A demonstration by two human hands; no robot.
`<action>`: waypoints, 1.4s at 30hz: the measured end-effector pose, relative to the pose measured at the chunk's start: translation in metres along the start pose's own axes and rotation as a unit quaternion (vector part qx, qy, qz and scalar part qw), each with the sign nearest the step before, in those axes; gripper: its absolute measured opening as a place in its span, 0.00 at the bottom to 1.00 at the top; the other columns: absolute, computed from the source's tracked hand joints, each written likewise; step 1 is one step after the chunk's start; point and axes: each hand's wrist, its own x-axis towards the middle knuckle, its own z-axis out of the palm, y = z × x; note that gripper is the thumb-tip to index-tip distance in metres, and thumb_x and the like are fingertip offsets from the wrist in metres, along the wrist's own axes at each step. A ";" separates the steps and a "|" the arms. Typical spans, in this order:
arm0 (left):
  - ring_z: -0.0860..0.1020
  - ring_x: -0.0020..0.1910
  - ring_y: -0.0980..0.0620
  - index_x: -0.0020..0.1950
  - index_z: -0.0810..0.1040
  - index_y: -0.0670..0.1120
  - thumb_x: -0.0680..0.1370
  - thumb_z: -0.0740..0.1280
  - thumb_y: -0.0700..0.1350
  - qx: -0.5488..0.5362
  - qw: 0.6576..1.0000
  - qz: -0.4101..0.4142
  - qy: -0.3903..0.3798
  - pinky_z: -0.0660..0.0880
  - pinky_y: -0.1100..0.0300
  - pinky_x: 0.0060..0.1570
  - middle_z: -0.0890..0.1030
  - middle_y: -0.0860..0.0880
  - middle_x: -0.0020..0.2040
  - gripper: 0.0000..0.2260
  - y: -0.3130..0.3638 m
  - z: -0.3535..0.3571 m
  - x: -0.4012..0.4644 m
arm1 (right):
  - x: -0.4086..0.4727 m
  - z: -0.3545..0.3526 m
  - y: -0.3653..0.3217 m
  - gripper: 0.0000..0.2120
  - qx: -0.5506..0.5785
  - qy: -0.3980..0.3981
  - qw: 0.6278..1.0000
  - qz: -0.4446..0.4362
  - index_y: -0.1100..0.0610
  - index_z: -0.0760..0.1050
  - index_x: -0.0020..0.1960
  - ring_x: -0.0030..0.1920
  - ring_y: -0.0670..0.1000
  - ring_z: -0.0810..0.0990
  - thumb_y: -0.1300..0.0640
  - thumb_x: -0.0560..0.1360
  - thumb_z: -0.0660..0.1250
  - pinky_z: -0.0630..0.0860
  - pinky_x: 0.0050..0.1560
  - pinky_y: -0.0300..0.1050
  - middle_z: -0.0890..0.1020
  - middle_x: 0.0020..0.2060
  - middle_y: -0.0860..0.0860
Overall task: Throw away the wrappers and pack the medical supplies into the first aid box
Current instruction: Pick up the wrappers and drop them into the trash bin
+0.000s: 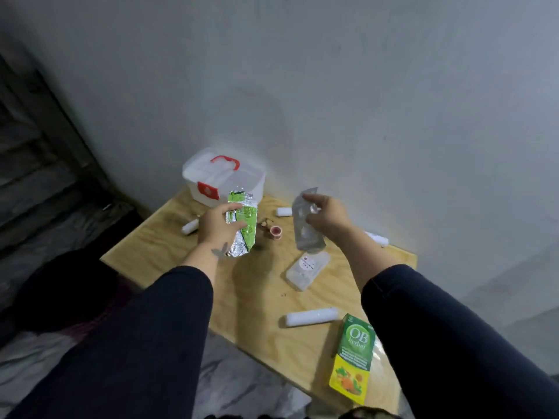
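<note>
We read "OB herbal" in white on the green and yellow cardboard carton (354, 356); print on the green foil wrapper (243, 226) is too blurred.

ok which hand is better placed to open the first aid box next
Left, probably. The left hand sits just in front of the first aid box; the right hand is farther to the side. Both are full though: green wrapper left, clear wrapper right.
</note>
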 end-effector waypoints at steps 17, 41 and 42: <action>0.76 0.59 0.48 0.60 0.80 0.45 0.72 0.72 0.36 -0.051 0.978 -0.110 0.167 0.70 0.60 0.54 0.79 0.43 0.62 0.17 -0.146 -0.241 0.012 | 0.004 0.249 -0.194 0.27 -0.013 -0.191 0.973 -0.125 0.56 0.72 0.67 0.63 0.52 0.77 0.69 0.70 0.69 0.73 0.64 0.43 0.77 0.64 0.52; 0.74 0.65 0.45 0.61 0.79 0.44 0.73 0.72 0.36 -0.078 0.937 -0.297 0.168 0.68 0.62 0.58 0.78 0.43 0.64 0.17 -0.418 -0.437 0.140 | 0.090 0.634 -0.327 0.26 -0.092 -0.367 0.922 -0.081 0.58 0.74 0.66 0.45 0.39 0.82 0.68 0.69 0.71 0.76 0.49 0.35 0.79 0.60 0.53; 0.73 0.66 0.45 0.61 0.80 0.45 0.73 0.72 0.36 -0.076 0.934 -0.307 0.165 0.67 0.63 0.58 0.77 0.43 0.65 0.17 -0.430 -0.438 0.149 | 0.098 0.648 -0.328 0.26 -0.093 -0.370 0.921 -0.077 0.58 0.74 0.65 0.55 0.47 0.81 0.68 0.69 0.71 0.76 0.57 0.39 0.78 0.62 0.54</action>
